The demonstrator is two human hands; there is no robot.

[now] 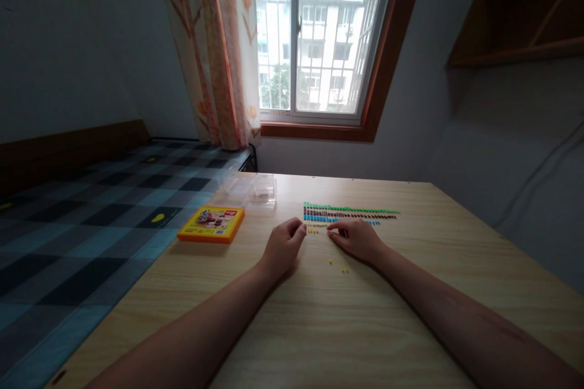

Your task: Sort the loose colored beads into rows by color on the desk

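My left hand (286, 245) rests on the table with its fingers curled together, just left of the rows of small pieces. Whatever its fingertips may hold is hidden. My right hand (358, 238) reaches in from the other side, thumb and forefinger pinched at a tiny yellow piece (328, 231). Between the hands lie short rows of yellow pieces (312, 231). Behind them run long rows of green pieces (347, 209), brown pieces (356, 215) and blue pieces (314, 217); my right hand covers part of the blue row. A few loose yellow pieces (344, 271) lie nearer to me.
An orange-yellow box (212, 224) with a printed cover sits at the table's left edge. Behind it stand clear plastic containers (262, 193). A bed with a checked cover (114, 231) adjoins the wooden table (292, 340) on the left. A window and curtain are beyond.
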